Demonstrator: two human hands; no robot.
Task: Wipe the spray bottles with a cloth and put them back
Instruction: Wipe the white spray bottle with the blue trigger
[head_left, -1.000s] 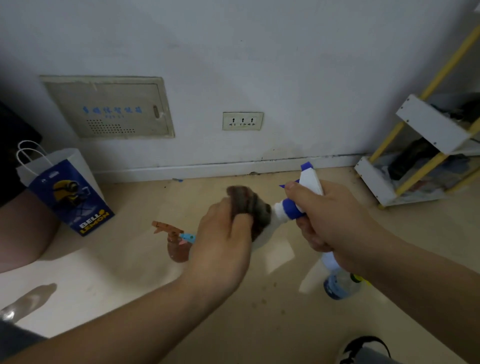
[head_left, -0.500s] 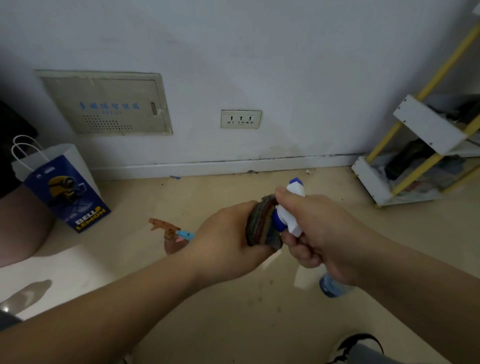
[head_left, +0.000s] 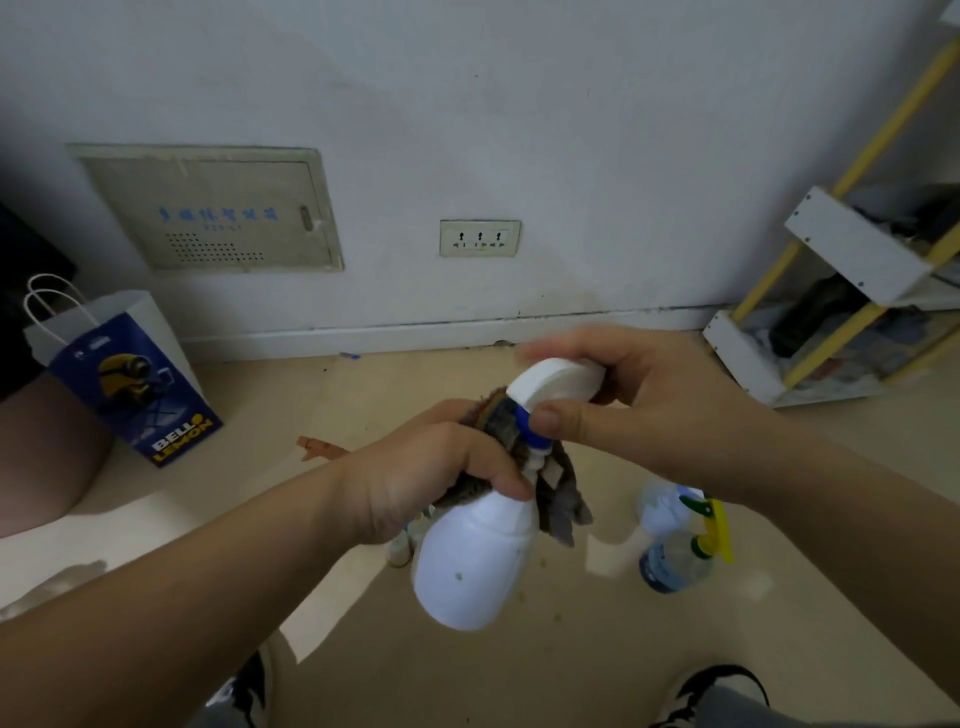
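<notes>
A white spray bottle (head_left: 470, 564) with a blue collar hangs in mid-air at the centre, body tilted down toward me. My right hand (head_left: 639, 415) grips its white spray head from the right, thumb on the blue collar. My left hand (head_left: 426, 473) holds a dark grey-brown cloth (head_left: 558, 491) wrapped around the bottle's neck. On the floor to the right stands a clear bottle (head_left: 670, 561) with a yellow-green trigger. Beyond my left hand a brown trigger (head_left: 317, 449) of another bottle shows, the rest hidden by my hand.
A blue and white paper bag (head_left: 124, 374) stands at the left by the wall. A white and yellow shelf rack (head_left: 841, 291) with clutter is at the right. A wall socket (head_left: 479, 238) and a panel (head_left: 218, 208) are on the wall ahead. My shoes show at the bottom edge.
The white bottle has swung from lying sideways to hanging body-down toward me. My left hand with the cloth moved from the body up to the neck. My right hand shifted its grip on the spray head.
</notes>
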